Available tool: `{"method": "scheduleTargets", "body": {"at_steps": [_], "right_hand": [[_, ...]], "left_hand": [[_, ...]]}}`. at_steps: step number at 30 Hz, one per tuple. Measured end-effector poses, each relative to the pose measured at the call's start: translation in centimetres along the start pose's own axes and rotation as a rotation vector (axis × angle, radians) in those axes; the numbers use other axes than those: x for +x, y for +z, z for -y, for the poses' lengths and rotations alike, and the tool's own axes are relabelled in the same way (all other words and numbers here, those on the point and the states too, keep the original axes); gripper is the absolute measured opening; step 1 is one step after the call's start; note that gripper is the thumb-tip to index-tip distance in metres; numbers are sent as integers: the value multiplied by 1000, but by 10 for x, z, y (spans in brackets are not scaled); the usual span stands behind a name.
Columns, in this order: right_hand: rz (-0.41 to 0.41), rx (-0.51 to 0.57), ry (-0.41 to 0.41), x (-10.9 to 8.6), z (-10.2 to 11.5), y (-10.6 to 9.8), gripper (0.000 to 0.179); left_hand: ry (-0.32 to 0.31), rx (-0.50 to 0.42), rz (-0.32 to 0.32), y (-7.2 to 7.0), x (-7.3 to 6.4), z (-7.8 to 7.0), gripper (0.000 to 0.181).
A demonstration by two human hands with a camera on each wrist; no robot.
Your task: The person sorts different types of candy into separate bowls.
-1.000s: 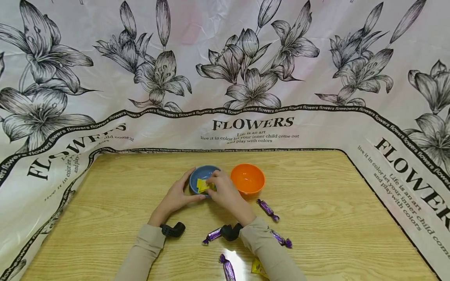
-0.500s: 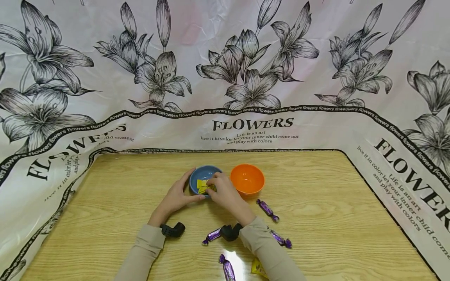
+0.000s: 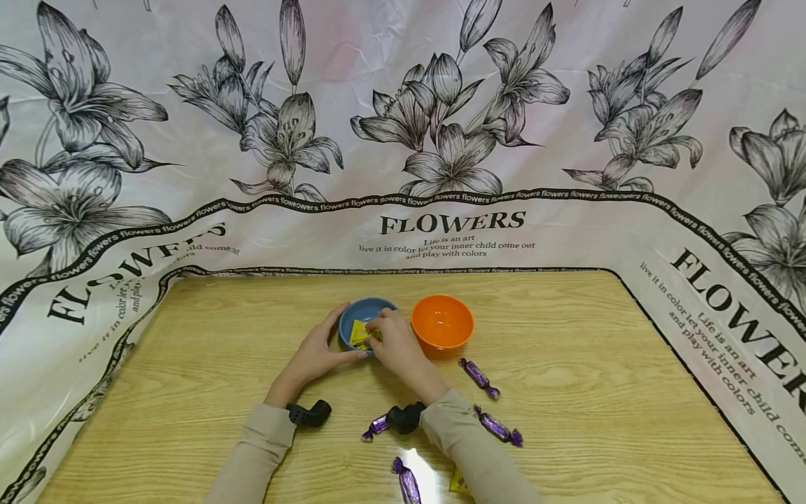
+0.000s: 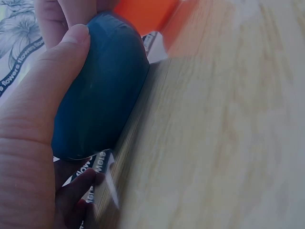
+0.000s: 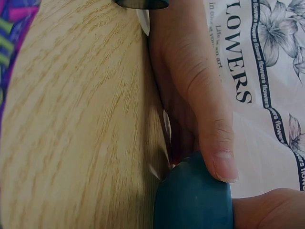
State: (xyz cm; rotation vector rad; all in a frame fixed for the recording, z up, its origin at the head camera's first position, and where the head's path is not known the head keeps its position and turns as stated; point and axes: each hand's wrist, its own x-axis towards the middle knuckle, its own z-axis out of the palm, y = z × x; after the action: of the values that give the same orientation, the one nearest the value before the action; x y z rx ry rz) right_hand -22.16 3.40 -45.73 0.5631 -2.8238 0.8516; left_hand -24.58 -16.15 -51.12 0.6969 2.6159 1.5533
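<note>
Packets (image 3: 357, 334), yellow, inside blue bowl (image 3: 367, 309), right at fingers of right hand (image 3: 397, 344); pinched or merely touched, cannot tell. Opposite, gripping bowl's outside: left hand's (image 3: 317, 351) fingers and thumb.

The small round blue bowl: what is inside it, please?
Small yellow wrapped packets lie inside the bowl; the person's right hand hides part of it, so their number cannot be told.

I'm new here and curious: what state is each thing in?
Blue bowl: upright, containing yellow packets.
Orange bowl: upright, empty.
Purple candies: wrapped, ends twisted, lying flat.
Separate yellow packet: partly hidden by sleeve.
Left hand: curled round the blue bowl.
Right hand: fingers in the blue bowl, grip unclear.
</note>
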Motion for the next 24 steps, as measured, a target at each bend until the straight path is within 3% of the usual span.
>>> {"method": "scheduleTargets", "body": {"at_steps": [12, 18, 24], "right_hand": [[-8, 63, -32, -6, 3, -9, 21], [-5, 106, -113, -16, 5, -25, 20], [62, 203, -232, -30, 2, -45, 16]], "left_hand": [[5, 5, 2, 0, -1, -4, 103], [0, 3, 4, 0, -2, -5, 102], [-2, 15, -3, 0, -3, -4, 102]]}}
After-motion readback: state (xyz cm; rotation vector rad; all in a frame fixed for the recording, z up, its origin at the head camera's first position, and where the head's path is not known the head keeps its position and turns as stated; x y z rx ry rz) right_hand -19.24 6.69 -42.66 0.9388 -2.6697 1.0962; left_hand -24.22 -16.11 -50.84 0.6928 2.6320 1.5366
